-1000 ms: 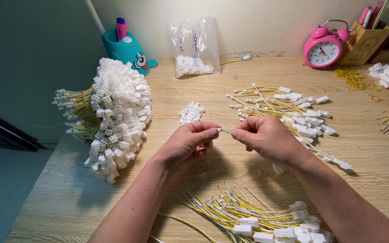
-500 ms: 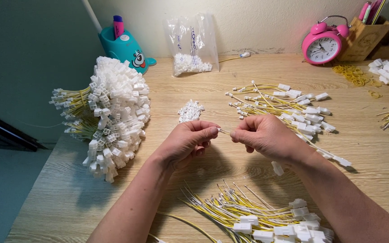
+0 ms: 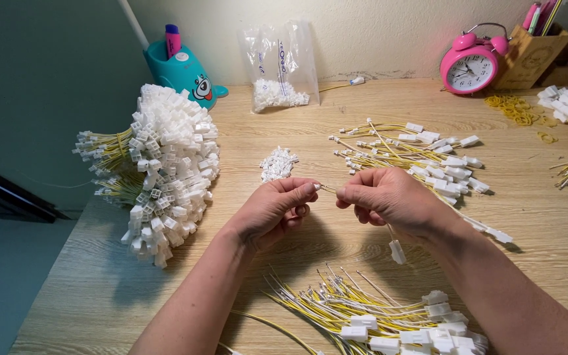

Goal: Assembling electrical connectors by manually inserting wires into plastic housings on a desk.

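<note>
Left hand [image 3: 272, 212] and right hand [image 3: 389, 200] meet over the wooden table [image 3: 336, 263], fingertips pinching the bare end of a thin yellow wire [image 3: 327, 189]. White connector [image 3: 397, 252] hangs below the right palm. Small heap of white housings [image 3: 277, 163] just beyond the hands. Big bundle of finished harnesses [image 3: 162, 164] at left. Loose wire piles at front [image 3: 369, 315] and behind right [image 3: 422, 154]. Pink alarm clock [image 3: 469, 67], plastic bag [image 3: 281, 66], teal pen holder [image 3: 184, 71] along the wall.
</note>
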